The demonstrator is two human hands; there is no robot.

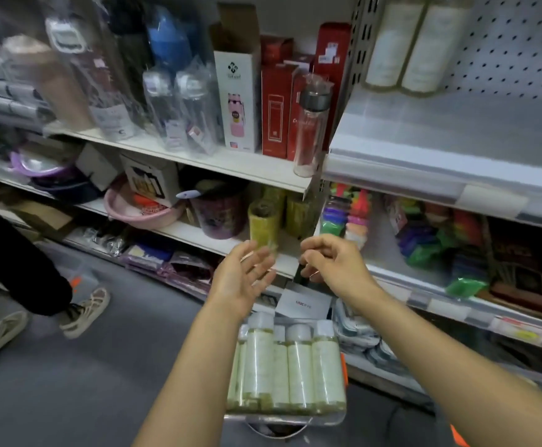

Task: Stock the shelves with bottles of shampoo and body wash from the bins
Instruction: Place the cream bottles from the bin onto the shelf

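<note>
Both hands raised above clear bin (pixel 327 420) of pale green bottles (pixel 298 372), white caps. Left hand (pixel 245 279) fingers spread, empty. Right hand (pixel 331 259) loosely curled, probably empty, blurry. Two similar shelved bottles (pixel 405 50) on top right shelf (pixel 456 130).

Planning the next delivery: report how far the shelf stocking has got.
Looks done: two tall cream bottles stand on the white upper right shelf. In hand: nothing; the left hand and right hand are empty. Left: the clear plastic bin holds several white-capped pale green bottles.
</note>
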